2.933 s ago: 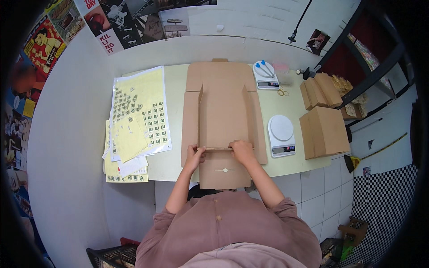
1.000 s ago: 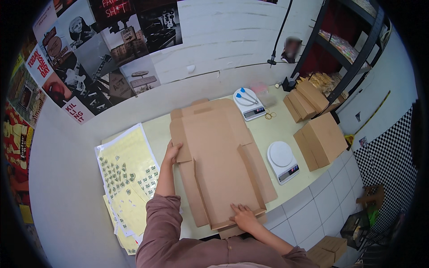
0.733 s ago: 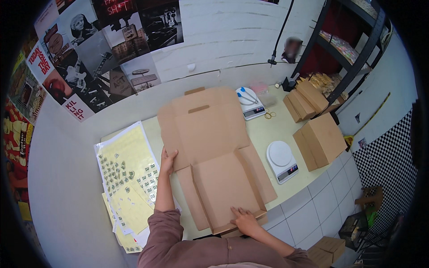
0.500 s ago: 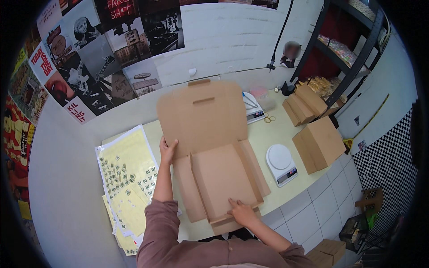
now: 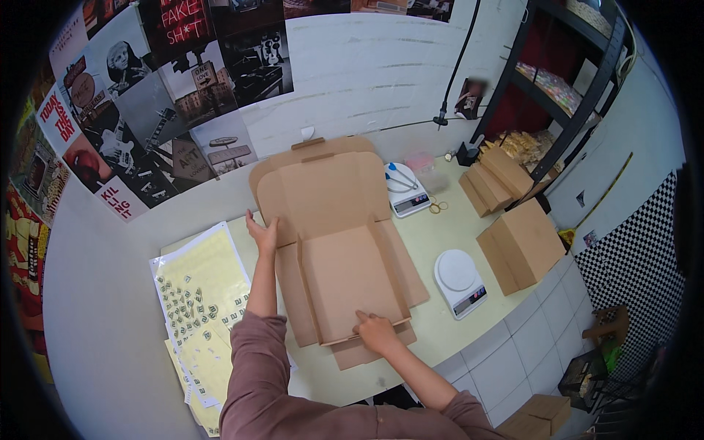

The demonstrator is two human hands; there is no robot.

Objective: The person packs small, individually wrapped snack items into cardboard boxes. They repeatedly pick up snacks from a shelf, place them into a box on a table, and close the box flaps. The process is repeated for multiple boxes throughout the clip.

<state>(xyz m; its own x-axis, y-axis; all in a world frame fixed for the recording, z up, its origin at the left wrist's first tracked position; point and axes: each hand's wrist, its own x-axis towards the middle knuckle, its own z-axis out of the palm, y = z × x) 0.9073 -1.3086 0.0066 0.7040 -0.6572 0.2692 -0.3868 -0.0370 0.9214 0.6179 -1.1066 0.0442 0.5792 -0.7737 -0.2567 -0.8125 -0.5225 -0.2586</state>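
Observation:
An unfolded brown cardboard box lies in the middle of the table, its side walls partly raised. Its lid stands tilted back against the wall side, with a second cardboard layer showing round its rim. My left hand is at the left edge of the lid, thumb and fingers spread apart. At the near end, my right hand grips the low front wall, with a finger over it on the inner side. A front flap sticks out under my right wrist.
Left of the box lie yellow sticker sheets. To the right are a white kitchen scale and a cardboard box. Farther back stand another scale holding blue-handled tools, scissors and a dark shelf rack.
My left hand's fingers have spread from their hold on the lid's edge. The lid has tipped back a little and the box has shifted away from me. My right hand stays at the front wall.

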